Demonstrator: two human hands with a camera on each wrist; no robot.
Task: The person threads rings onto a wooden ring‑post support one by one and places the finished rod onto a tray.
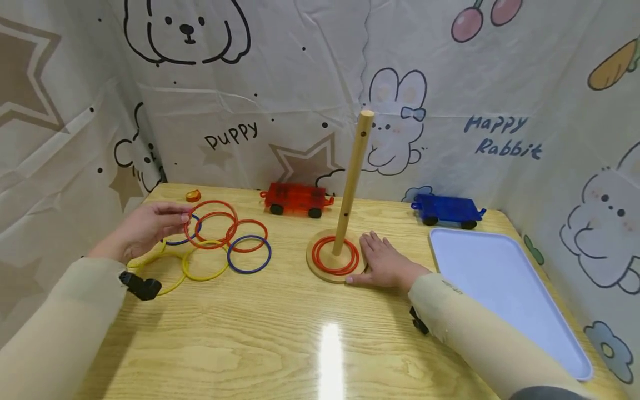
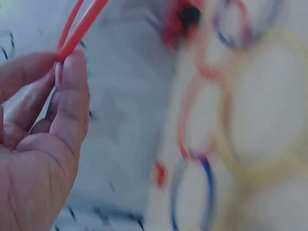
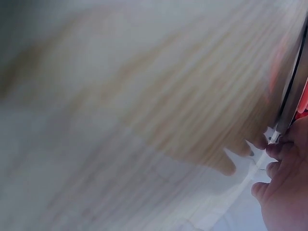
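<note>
Thumb and fingertips of my left hand [image 1: 152,228] pinch a red ring [image 2: 83,30] at its edge, raised over the other rings on the table's left side. Below it lie another red ring [image 1: 266,233], a blue ring [image 1: 270,254] and a yellow ring [image 1: 186,266], among several overlapping rings. A wooden post [image 1: 354,178] stands upright on a round wooden base [image 1: 311,258]. Red rings [image 1: 314,256] lie flat on that base around the post's foot. My right hand [image 1: 387,261] rests at the base's right edge, fingers extended and thumb at the front.
At the back stand a red toy wagon [image 1: 296,198] and a blue toy wagon [image 1: 446,209]. A pale blue tray [image 1: 492,278] lies on the right beyond my right forearm. A small orange-red piece [image 1: 193,195] sits back left. Printed cloth surrounds the table [image 1: 240,339].
</note>
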